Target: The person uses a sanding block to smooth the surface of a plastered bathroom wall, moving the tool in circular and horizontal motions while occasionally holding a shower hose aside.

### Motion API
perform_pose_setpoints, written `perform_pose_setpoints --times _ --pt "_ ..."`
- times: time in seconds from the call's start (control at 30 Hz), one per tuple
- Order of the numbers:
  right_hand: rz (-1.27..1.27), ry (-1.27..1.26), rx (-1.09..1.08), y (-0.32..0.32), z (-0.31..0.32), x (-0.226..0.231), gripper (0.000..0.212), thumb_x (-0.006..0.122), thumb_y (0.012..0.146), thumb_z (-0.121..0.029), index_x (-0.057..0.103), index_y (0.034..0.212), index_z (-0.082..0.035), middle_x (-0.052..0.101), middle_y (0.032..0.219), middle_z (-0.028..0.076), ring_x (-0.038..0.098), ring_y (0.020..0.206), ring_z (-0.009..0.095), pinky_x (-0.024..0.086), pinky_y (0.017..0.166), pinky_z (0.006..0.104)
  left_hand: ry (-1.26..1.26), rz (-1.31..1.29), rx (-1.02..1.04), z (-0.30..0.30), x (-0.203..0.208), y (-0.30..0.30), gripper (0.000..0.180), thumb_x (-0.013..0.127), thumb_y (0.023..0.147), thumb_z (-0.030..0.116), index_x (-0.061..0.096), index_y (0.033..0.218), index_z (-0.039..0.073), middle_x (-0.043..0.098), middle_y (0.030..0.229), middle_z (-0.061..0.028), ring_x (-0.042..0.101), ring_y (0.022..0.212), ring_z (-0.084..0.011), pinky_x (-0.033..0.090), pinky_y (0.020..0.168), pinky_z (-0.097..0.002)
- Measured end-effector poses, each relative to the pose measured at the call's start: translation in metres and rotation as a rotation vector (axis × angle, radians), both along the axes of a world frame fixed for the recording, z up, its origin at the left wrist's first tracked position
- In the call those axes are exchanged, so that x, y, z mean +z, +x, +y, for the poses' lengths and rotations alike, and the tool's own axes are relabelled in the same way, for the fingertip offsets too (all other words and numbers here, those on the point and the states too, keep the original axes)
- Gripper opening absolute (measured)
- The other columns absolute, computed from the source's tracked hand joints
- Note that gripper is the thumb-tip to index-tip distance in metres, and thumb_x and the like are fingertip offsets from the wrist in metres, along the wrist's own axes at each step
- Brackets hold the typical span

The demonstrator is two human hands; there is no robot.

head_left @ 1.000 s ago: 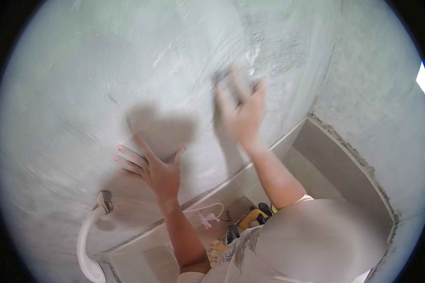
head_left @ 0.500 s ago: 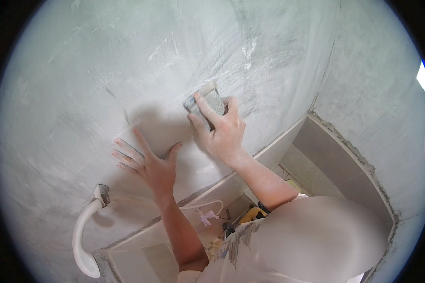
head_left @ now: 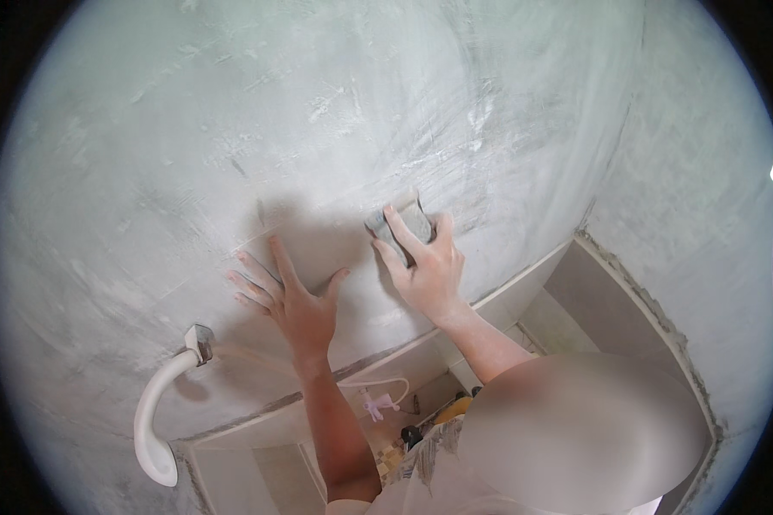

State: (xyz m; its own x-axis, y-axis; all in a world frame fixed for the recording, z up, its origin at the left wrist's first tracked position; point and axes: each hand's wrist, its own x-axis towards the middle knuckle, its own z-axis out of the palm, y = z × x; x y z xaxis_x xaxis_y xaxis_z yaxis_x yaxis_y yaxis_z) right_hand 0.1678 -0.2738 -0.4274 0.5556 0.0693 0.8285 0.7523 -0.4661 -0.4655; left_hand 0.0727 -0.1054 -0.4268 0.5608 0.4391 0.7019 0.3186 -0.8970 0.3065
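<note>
My right hand (head_left: 428, 270) grips a small flat grey sanding block (head_left: 414, 221), its fingers over the back and sides. The block's face lies against a grey plastered wall (head_left: 318, 112) and is hidden. To the left, my left hand (head_left: 301, 305) is open with its fingers and thumb spread, holding nothing. It is at the same wall and casts a shadow; whether the fingertips touch cannot be made out. Pale dust coats the fingers of both hands. Light scuffs and streaks mark the plaster above and right of the block.
At lower left a curved white pipe (head_left: 153, 421) juts from a square wall bracket (head_left: 199, 342). Below the plaster's rough edge are pale tiles (head_left: 283, 481). A lilac tap (head_left: 378, 405) with a white hose and a partly hidden yellow object (head_left: 452, 410) are lower down. Another plastered wall (head_left: 687, 172) meets this one at right.
The view has shifted, so the wall marks appear lower and farther right. My right hand and the sanding block sit slightly lower on the wall. My left hand stays spread.
</note>
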Motion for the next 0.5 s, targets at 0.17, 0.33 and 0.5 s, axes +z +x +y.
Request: perform_pose_setpoints --times 0.17,0.33,0.5 --pt "0.182 0.223 -0.312 0.062 -0.048 0.074 0.052 0.069 0.098 -0.048 0.071 0.142 -0.021 0.054 0.117 0.019 0.058 0.106 0.032 0.049 0.097 0.0439 -0.008 -0.015 -0.020 0.003 -0.005 -0.001 0.123 0.089 0.075 0.058 0.023 0.170 0.015 -0.004 0.175 -0.0282 -0.011 0.158 -0.0557 -0.002 0.123 -0.0735" --pt "0.117 0.503 -0.399 0.110 -0.061 0.104 0.054 0.067 0.100 -0.050 0.070 0.142 -0.016 0.052 0.119 0.021 0.053 0.116 0.037 0.043 0.106 0.0472 0.056 -0.055 -0.047 0.005 -0.011 0.003 0.120 0.089 0.076 0.057 0.025 0.170 0.016 -0.003 0.175 -0.0284 -0.009 0.158 -0.0562 -0.001 0.123 -0.0731" --pt "-0.005 0.176 -0.180 0.030 -0.015 0.039 0.055 0.076 0.093 -0.041 0.070 0.143 -0.019 0.055 0.112 0.023 0.060 0.105 0.038 0.051 0.094 0.0463 0.014 -0.034 -0.025 0.009 -0.020 -0.004 0.117 0.088 0.079 0.056 0.025 0.169 0.015 -0.002 0.175 -0.0289 -0.008 0.158 -0.0567 -0.001 0.123 -0.0724"
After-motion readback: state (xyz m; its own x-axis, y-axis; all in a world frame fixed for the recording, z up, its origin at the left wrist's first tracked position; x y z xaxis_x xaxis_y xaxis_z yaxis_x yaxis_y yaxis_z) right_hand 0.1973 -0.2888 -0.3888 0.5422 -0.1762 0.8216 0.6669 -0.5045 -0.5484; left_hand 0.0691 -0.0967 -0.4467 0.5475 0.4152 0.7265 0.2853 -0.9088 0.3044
